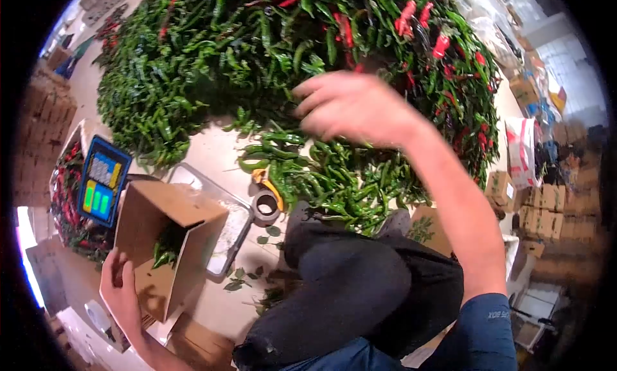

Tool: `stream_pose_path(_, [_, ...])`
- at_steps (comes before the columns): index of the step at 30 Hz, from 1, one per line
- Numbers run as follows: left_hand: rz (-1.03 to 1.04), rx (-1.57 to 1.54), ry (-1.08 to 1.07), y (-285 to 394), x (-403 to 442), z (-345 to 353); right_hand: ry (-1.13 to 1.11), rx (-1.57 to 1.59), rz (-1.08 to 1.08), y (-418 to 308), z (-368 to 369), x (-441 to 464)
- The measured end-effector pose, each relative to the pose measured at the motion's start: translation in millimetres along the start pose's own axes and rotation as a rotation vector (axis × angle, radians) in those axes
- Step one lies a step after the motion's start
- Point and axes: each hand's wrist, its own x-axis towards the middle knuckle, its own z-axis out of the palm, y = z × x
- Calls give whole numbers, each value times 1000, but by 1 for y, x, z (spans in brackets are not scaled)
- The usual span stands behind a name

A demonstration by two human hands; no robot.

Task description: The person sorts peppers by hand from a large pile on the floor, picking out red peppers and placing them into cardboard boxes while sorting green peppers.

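Note:
A cardboard box (173, 204) lies tilted at the left with its opening toward me, and some green peppers (168, 246) are inside. My left hand (121, 284) is at the near edge of its opening, fingers bent; whether it grips the cardboard is hard to tell. Over the big pile of green and red peppers (257, 56), my right hand (350, 107) is raised and blurred, its fingers apart with nothing visible between them. Loose green peppers (347, 178) lie below it, near my feet.
Beside the box are a scale platform (225, 233), its keypad display (103, 181) and a tape dispenser (267, 204). A sack of red peppers (67, 197) stands far left. At right are a white bucket (522, 152) and stacked cartons (545, 210).

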Motion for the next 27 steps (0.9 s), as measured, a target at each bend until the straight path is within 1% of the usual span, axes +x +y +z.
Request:
stream_pose_path(1, [-13,-53,-65,32,-8,20,287,118,108,45,-41,-16])
stream_pose_path(2, [239,-320,-273,28,-10,45,459,6,279,97,-79,-39])
stream_pose_path(3, [202,-442,-467,52,-10,87,597,-11,408,140,-94,-62])
stream_pose_path(4, [-163,-434,-544,66,-12,145,731,-24,540,185,-98,-84])
stream_pose_path(5, [-200,-507,-724,65,-8,213,684,98,623,232,-88,-100])
stream_pose_path(6, [-168,-402,-935,64,-5,279,628,221,696,258,-70,-111])
stream_pose_path(7, [-164,-202,-1067,42,-5,340,603,181,757,283,-45,-122])
stream_pose_path(8, [-114,-234,-1096,15,-13,401,576,142,819,297,-13,-124])
stream_pose_path(10, [-117,-259,-1124,12,-25,477,632,465,886,363,40,-121])
stream_pose_path(12, [-233,-354,-1016,40,-30,516,766,755,816,422,76,-114])
stream_pose_path(13, [-288,-394,-966,68,-27,523,931,911,811,387,74,-95])
stream_pose_path(14, [-193,-381,-897,74,-22,541,891,964,686,423,75,-93])
stream_pose_path(16, [-27,-192,-802,91,-9,563,1093,658,760,417,62,-61])
stream_pose_path(17, [28,-146,-710,91,-4,582,1127,683,756,400,51,-47])
stream_pose_path(18, [79,-97,-622,89,-3,597,1066,548,819,431,48,-38])
stream_pose_path(19, [85,-63,-551,92,-5,604,1080,500,851,437,47,-33])
stream_pose_path(21, [92,-102,-647,83,0,616,1070,448,860,442,45,-30])
stream_pose_path(23, [121,-120,-730,64,0,619,903,604,771,448,62,-55])
stream_pose_path(24, [206,-85,-734,59,-2,613,819,675,724,449,69,-70])
stream_pose_path(26, [145,-147,-769,59,-10,592,552,709,793,424,71,-109])
stream_pose_path(27, [192,-147,-743,53,-13,589,412,315,875,415,59,-128])
